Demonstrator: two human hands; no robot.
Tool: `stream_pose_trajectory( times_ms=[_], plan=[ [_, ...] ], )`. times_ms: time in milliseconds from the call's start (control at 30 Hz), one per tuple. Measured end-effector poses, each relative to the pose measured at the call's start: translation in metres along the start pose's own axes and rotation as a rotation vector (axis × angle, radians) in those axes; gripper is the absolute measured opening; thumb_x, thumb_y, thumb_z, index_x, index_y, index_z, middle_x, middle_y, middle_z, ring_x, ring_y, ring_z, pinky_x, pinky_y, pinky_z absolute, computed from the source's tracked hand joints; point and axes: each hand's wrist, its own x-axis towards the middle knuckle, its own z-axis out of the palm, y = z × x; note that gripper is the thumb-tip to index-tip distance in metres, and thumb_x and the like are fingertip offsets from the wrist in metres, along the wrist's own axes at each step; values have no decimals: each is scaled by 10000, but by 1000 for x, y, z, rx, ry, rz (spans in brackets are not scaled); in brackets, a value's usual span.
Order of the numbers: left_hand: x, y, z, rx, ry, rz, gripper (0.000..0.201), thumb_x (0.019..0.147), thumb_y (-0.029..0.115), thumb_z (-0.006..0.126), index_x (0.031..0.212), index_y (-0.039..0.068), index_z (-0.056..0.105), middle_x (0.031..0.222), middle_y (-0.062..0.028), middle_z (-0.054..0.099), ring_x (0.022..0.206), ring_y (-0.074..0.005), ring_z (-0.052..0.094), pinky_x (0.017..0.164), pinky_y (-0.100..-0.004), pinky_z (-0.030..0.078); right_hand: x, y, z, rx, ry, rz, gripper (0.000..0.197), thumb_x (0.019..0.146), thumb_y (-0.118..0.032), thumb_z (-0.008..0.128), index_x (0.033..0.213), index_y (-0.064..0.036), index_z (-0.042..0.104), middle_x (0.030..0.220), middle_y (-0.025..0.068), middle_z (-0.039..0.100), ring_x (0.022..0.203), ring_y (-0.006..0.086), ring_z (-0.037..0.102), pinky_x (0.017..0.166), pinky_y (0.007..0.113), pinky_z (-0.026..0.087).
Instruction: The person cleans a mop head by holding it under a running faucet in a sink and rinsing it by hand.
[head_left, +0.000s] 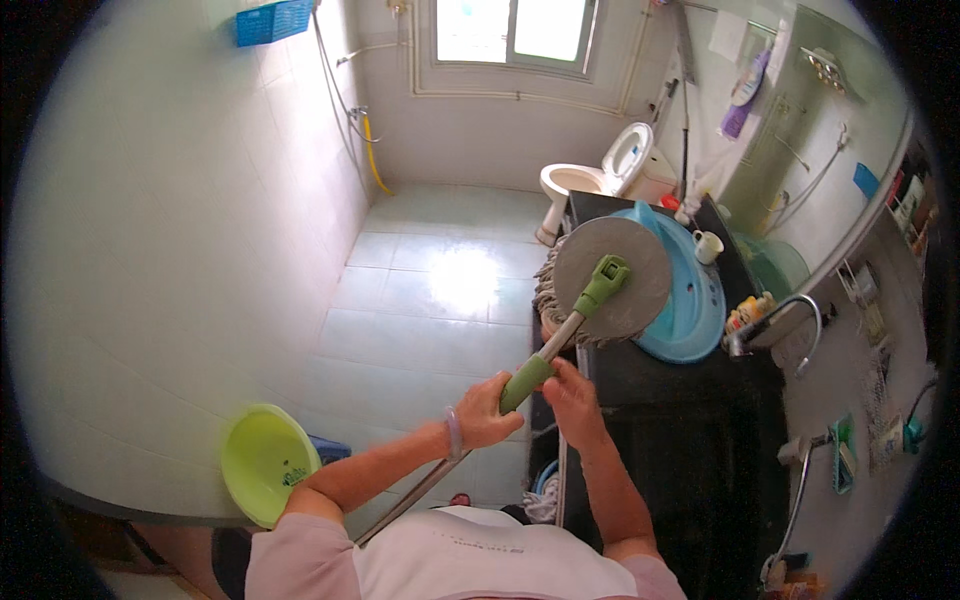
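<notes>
A mop is lifted in front of me, its round grey plate [640, 262] facing up toward me and grey strands [548, 290] hanging from the plate's edge. A green joint ties the plate to a metal pole, which carries a green sleeve [524, 384]. My left hand [486, 412], with a pale bangle at the wrist, wraps round the pole at the lower end of that sleeve. Against the sleeve's upper end my right hand [576, 402] is curled, fingers partly hidden. Below, the pole runs past my left forearm.
Right of me is a black counter [670, 440] with a blue basin [690, 320], a white mug [708, 246] and a curved faucet [770, 325]. A toilet [575, 182] with raised lid stands at the back. Beside the left wall is a lime-green basin [262, 455].
</notes>
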Motion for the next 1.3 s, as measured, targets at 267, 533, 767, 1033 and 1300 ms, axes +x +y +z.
stream_pose_trajectory(
  times_ms=[267, 533, 767, 1033, 1300],
  plan=[
    [67, -40, 101, 63, 218, -298, 291, 591, 186, 563, 780, 6, 434, 635, -157, 484, 607, -305, 499, 565, -378, 395, 68, 33, -91, 435, 180, 395, 180, 763, -141, 576, 860, -38, 464, 741, 67, 502, 702, 183, 506, 658, 319, 412],
    [180, -99, 206, 66, 223, -546, 390, 649, 248, 580, 900, -8, 426, 704, -169, 535, 660, -305, 539, 624, -367, 422, 134, 122, -251, 546, 57, 694, 129, 719, -68, 570, 776, -26, 462, 670, 79, 474, 617, 208, 490, 594, 332, 413],
    [231, -122, 318, -30, 150, -856, 671, 694, 482, 601, 1039, -64, 417, 820, -187, 574, 761, -229, 566, 682, -316, 440, 208, 173, -400, 478, -49, 847, 123, 655, -56, 560, 714, -19, 459, 646, 85, 471, 600, 208, 485, 563, 333, 406],
    [247, -129, 186, 177, 24, -1208, 590, 710, 565, 487, 988, 46, 517, 943, -226, 553, 888, -375, 525, 777, -395, 409, 366, 230, -365, 501, 176, 827, 85, 653, -23, 550, 647, -17, 466, 594, 85, 455, 552, 204, 469, 523, 318, 390],
    [304, -165, 60, 250, 3, -1282, 627, 713, 589, 474, 888, -8, 549, 876, -223, 571, 844, -355, 543, 734, -380, 421, 481, 262, -350, 327, 354, 753, 75, 654, 43, 519, 656, -3, 460, 590, 84, 441, 517, 197, 461, 469, 336, 395]
  ],
)
